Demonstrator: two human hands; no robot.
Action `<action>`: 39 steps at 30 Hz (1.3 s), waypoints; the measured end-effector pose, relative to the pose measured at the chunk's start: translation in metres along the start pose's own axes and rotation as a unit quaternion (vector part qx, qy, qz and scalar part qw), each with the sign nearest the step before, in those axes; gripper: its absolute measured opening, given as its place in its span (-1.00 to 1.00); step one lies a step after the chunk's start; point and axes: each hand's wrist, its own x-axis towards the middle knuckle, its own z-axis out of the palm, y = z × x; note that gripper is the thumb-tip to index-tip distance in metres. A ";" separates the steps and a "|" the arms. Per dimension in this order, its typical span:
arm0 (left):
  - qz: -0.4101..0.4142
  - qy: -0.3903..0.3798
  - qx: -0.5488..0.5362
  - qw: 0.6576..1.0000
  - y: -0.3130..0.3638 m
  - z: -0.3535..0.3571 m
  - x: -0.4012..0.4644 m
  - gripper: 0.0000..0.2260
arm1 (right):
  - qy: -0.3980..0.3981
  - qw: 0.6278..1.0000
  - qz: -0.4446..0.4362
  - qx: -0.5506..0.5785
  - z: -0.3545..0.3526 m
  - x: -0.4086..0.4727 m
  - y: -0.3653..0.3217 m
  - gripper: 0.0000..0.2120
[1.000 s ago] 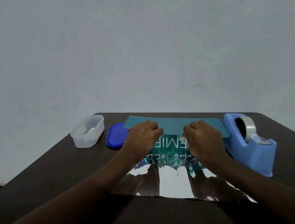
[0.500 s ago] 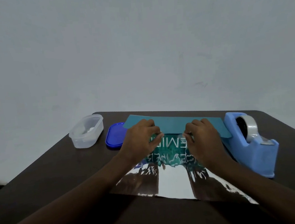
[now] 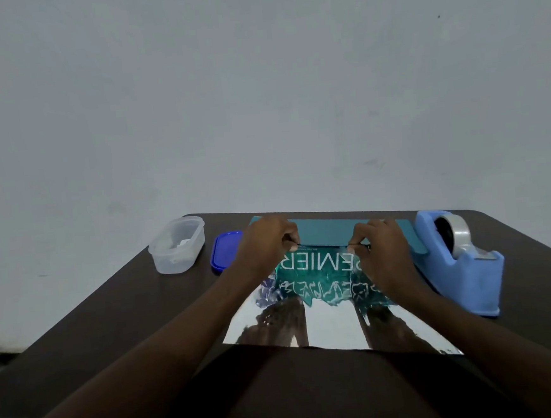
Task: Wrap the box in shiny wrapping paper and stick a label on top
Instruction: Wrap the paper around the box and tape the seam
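Note:
A flat teal box (image 3: pixel 325 233) with white lettering on its near face stands on the far part of a shiny silver wrapping paper sheet (image 3: pixel 333 326) spread on the dark table (image 3: pixel 111 320). My left hand (image 3: pixel 265 246) and my right hand (image 3: pixel 384 249) sit at the box's near top edge, a gap between them. Each hand's fingers are curled and pinch at that edge. Whether anything thin is held between the fingertips is too small to tell. The paper mirrors the box and both forearms.
A light blue tape dispenser (image 3: pixel 459 260) with a roll of clear tape stands right of the box, close to my right hand. A clear plastic tub (image 3: pixel 176 244) and its blue lid (image 3: pixel 224 250) lie to the left. A plain wall rises behind the table.
Both hands have drawn back from lying over the box top to pinching its near top edge, and the gap between them has widened, showing more lettering.

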 end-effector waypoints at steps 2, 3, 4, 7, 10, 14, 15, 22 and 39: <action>0.000 0.003 0.035 0.999 0.000 -0.001 -0.002 -0.96 | -0.001 1.000 0.006 0.014 -0.002 0.002 0.000 -0.77; 0.000 0.006 0.053 0.999 0.000 -0.001 -0.004 -0.96 | -0.001 1.000 0.008 0.017 -0.002 0.003 0.000 -0.76; -0.004 0.008 0.067 0.998 -0.002 -0.002 -0.005 -0.95 | -0.001 1.000 0.010 0.018 -0.002 0.004 0.001 -0.77; -0.012 0.014 0.101 0.995 -0.007 -0.008 -0.012 -0.93 | 0.005 1.000 0.006 0.001 0.000 0.003 0.003 -0.77; 0.008 0.021 0.149 0.989 -0.011 -0.014 -0.015 -0.95 | 0.012 0.999 -0.016 -0.025 0.002 0.003 0.004 -0.76; 0.067 -0.003 0.222 0.973 -0.014 -0.019 -0.009 -0.86 | 0.010 0.995 -0.068 -0.078 0.004 0.003 0.004 -0.75; 0.074 -0.010 0.231 0.970 -0.014 -0.018 -0.008 -0.87 | 0.007 0.993 -0.079 -0.092 0.005 0.002 0.004 -0.75; 0.098 0.022 0.290 0.952 -0.012 -0.018 -0.021 -0.69 | 0.009 0.993 -0.082 -0.088 0.002 -0.002 -0.001 -0.78; 0.170 0.128 0.273 0.938 -0.024 -0.002 -0.033 -0.89 | 0.000 0.993 -0.082 -0.083 0.000 -0.004 0.001 -0.78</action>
